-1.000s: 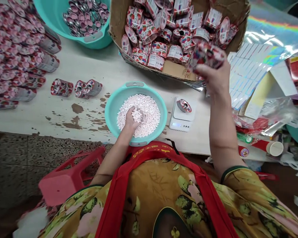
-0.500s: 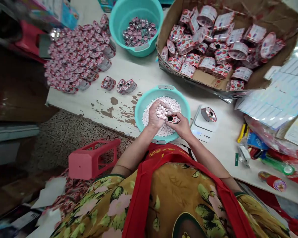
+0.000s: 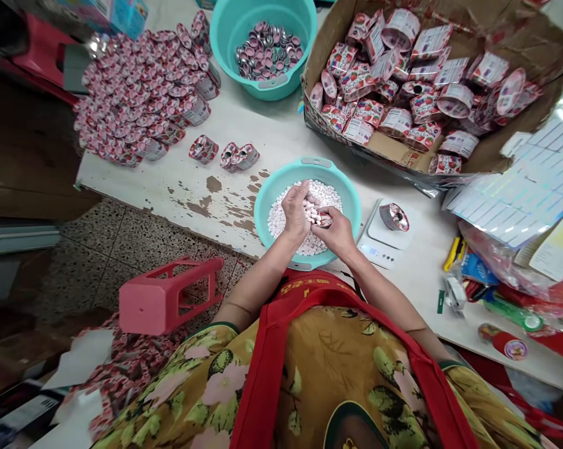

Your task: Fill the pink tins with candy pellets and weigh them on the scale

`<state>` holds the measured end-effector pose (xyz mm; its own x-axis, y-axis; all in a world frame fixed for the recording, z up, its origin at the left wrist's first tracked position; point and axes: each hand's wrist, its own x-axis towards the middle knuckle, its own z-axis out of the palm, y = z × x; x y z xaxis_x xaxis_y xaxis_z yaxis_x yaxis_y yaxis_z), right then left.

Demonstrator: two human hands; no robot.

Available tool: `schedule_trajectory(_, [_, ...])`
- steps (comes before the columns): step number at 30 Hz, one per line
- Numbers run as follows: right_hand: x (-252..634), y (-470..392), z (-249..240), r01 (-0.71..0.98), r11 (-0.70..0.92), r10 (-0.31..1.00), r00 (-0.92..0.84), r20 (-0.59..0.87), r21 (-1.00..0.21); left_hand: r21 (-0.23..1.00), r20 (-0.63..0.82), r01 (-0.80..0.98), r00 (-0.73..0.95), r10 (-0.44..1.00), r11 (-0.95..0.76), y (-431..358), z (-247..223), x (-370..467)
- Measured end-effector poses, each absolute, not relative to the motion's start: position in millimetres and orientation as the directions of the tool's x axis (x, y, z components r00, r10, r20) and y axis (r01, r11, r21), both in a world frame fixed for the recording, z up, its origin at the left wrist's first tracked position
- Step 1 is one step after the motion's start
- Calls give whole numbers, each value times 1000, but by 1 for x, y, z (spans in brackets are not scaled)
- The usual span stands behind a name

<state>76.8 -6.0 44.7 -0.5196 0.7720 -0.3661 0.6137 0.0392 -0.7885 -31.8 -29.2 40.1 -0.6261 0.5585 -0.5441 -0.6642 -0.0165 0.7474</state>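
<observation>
Over a turquoise basin (image 3: 351,187) of small white candies (image 3: 328,193), my left hand (image 3: 297,212) is cupped and tilted, with a heap of the candies in its palm. In my right hand (image 3: 338,232) is a small red-and-white printed container (image 3: 325,220), held on its side against the left palm. Candies lie at the container's mouth, which the fingers partly hide. Right of the basin, a similar printed container (image 3: 394,217) with a dark hole in its top stands on a white scale (image 3: 378,236).
Behind stands a cardboard box (image 3: 379,146) of printed containers. A second turquoise basin (image 3: 220,37) holds small metallic caps. Many containers (image 3: 136,93) are massed at left, with several (image 3: 204,149) apart. Papers (image 3: 519,181) and tools lie right; a pink stool (image 3: 150,305) stands below left.
My left hand has tipped toward the container, and its candies now lie against the mouth. My right hand has drawn slightly left, and the container's dark opening is now covered.
</observation>
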Motion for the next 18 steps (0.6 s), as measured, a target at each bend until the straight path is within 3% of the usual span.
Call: schedule_trajectory(18, [75,-2,42,567,26,790,-516,-330,-823,780,-485,-625,-647,588,-45,-20,47,-33])
